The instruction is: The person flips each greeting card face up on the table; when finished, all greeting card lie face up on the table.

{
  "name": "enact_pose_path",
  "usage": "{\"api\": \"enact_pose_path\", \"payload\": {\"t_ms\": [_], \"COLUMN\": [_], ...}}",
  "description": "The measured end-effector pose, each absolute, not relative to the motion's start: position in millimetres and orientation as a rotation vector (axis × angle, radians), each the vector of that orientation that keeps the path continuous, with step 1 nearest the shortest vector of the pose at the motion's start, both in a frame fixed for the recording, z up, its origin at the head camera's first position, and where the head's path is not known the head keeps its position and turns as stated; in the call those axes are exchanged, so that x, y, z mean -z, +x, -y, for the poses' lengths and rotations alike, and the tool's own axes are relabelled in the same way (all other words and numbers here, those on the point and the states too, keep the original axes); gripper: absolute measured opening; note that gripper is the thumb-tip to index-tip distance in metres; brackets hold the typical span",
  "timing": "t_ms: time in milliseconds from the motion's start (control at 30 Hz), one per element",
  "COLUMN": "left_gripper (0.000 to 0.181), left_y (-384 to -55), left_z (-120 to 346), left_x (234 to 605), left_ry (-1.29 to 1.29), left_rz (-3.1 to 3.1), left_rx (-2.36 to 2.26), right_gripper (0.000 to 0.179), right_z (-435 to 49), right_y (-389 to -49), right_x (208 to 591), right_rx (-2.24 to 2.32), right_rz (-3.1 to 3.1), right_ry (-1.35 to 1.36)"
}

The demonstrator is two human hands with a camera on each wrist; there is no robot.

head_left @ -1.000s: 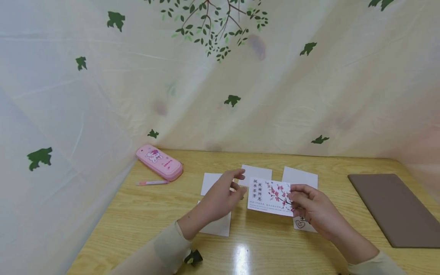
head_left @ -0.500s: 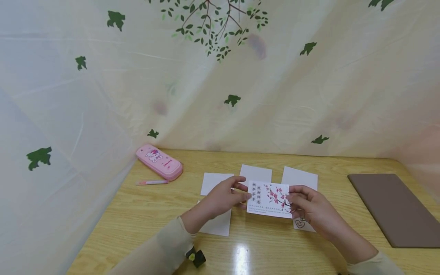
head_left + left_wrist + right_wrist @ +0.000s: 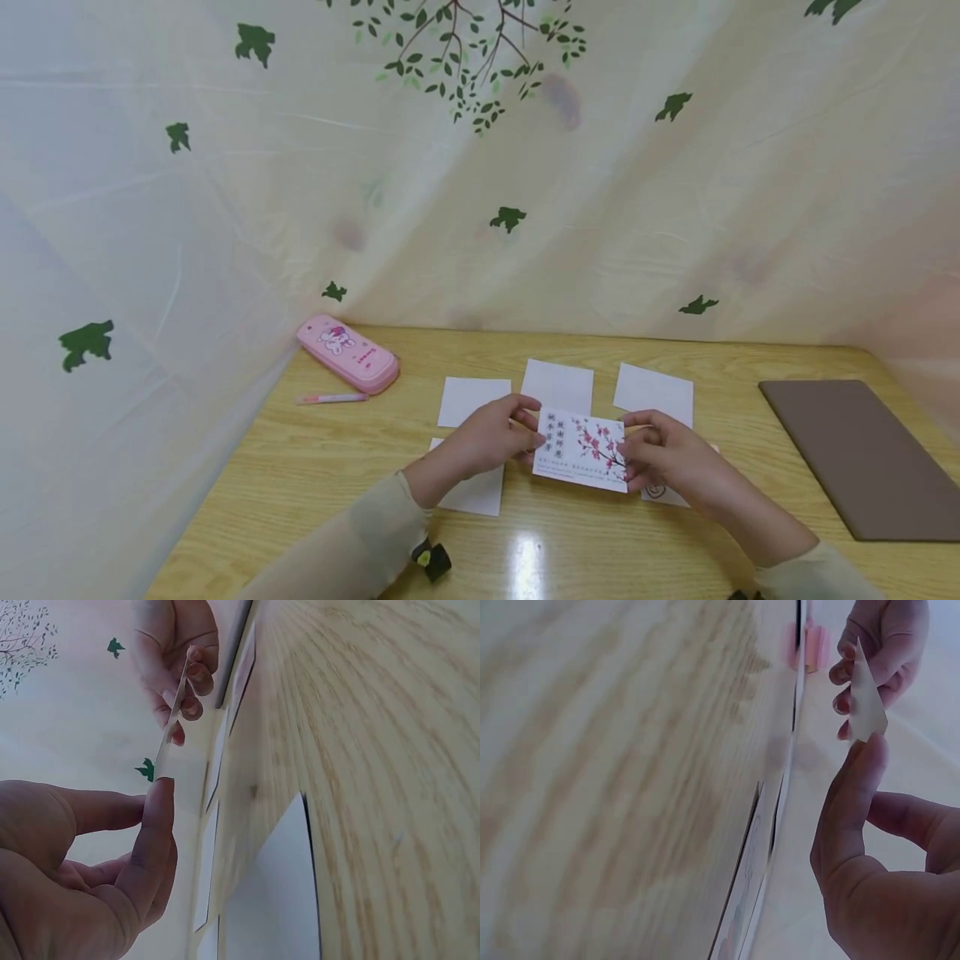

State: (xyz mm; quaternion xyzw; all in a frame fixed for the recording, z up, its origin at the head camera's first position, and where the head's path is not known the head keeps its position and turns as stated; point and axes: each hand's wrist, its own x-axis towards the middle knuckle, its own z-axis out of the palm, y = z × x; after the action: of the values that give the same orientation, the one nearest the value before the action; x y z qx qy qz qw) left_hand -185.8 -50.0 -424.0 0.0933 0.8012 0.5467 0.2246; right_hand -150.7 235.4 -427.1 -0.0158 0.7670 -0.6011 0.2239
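Observation:
A white card (image 3: 581, 448) printed with pink blossoms and dark characters hangs just above the wooden table (image 3: 337, 467). My left hand (image 3: 491, 435) pinches its left edge and my right hand (image 3: 660, 454) pinches its right edge. In the left wrist view the card (image 3: 174, 727) shows edge-on between my left fingers (image 3: 154, 825) and the far hand. The right wrist view shows the card (image 3: 866, 701) as a thin pale sliver above my thumb. Several blank white cards (image 3: 557, 386) lie on the table behind and under my hands. One card with a drawn heart (image 3: 660, 493) peeks out under my right hand.
A pink pencil case (image 3: 347, 353) and a pink pen (image 3: 332, 398) lie at the back left. A brown mat (image 3: 862, 454) lies at the right. A leaf-printed curtain (image 3: 480, 167) closes off the back and left side.
The card has come down and slightly nearer to me. My left hand has closed in from beside it and taken its left edge. My right hand has kept its hold.

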Motion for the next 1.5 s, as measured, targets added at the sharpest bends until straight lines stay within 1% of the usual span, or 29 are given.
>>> {"api": "enact_pose_path", "payload": {"t_ms": [200,433,633,833,1067,1167,1400,1500], "left_gripper": [0.047,0.045,0.045,0.04,0.039,0.039,0.036,0.037], "left_y": [-187.5,-187.4,-187.0,-183.7,-182.0,-181.5,-179.6,-179.4], "left_z": [48.9,45.4,43.1,45.8,47.7,47.7,48.1,48.8], "left_x": [424.2,423.7,424.2,429.6,431.3,430.5,427.7,426.5], "left_ry": [0.291,0.279,0.289,0.339,0.412,0.418,0.408,0.408], "left_rz": [-2.306,-2.345,-2.396,-2.525,-2.605,-2.603,-2.583,-2.582], "left_rx": [-1.382,-1.315,-1.251,-1.047,-0.947,-0.937,-0.965,-0.963], "right_gripper": [0.061,0.06,0.055,0.047,0.044,0.045,0.054,0.055], "right_z": [-232.9,-227.0,-222.7,-214.3,-210.1,-209.0,-205.9,-204.4], "right_y": [-156.2,-159.0,-159.6,-157.2,-154.7,-154.2,-153.8,-153.7], "right_x": [425.5,426.6,426.6,428.9,428.1,427.9,425.8,424.1], "right_rx": [1.526,1.481,1.445,1.353,1.294,1.27,1.155,1.125], "right_rz": [-2.192,-2.212,-2.284,-2.381,-2.45,-2.484,-2.569,-2.58], "right_ry": [-0.094,-0.145,-0.153,-0.111,-0.163,-0.181,-0.214,-0.227]}}
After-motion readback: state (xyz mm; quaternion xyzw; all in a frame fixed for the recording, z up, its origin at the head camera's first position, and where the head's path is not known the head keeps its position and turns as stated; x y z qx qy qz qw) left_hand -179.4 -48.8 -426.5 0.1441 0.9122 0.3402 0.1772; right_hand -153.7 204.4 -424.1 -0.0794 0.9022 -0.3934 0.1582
